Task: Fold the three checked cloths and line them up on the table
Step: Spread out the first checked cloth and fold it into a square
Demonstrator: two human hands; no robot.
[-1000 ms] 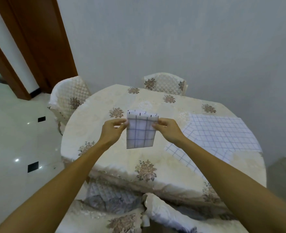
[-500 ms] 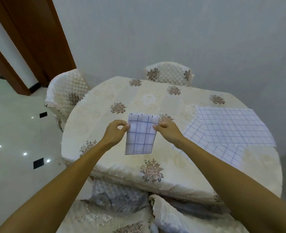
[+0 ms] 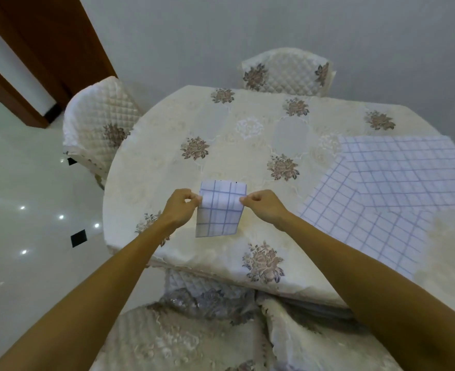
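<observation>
Both arms reach out over the near side of the round table (image 3: 250, 108). The left hand (image 3: 179, 208) is curled up, and its thumb and finger pinch the left edge of the small folded checked cloth (image 3: 219, 212). The right hand (image 3: 264, 207) is curled the same way and pinches the right edge. The two hands are level with each other, with the cloth between them. The top part of the cloth bends back a little above the fingers, and the rest hangs down toward the person. It is over the near part of the table, but I cannot tell if its bottom edge touches the table.

The table has a cream cover with brown flowers on it. On the right side of the table two more checked cloths lie open and flat. The far open cloth (image 3: 408, 162) and the near open cloth (image 3: 360, 226) lie partly on top of each other. They are well apart from the small cloth, past the right arm.

A padded chair (image 3: 100, 121) stands at the left of the table. Another padded chair (image 3: 288, 72) stands at the far side, by the grey wall. A third chair (image 3: 188, 341) is right under the arms. A brown door frame (image 3: 46, 44) is at the top left, above the shiny white floor (image 3: 20, 183).
</observation>
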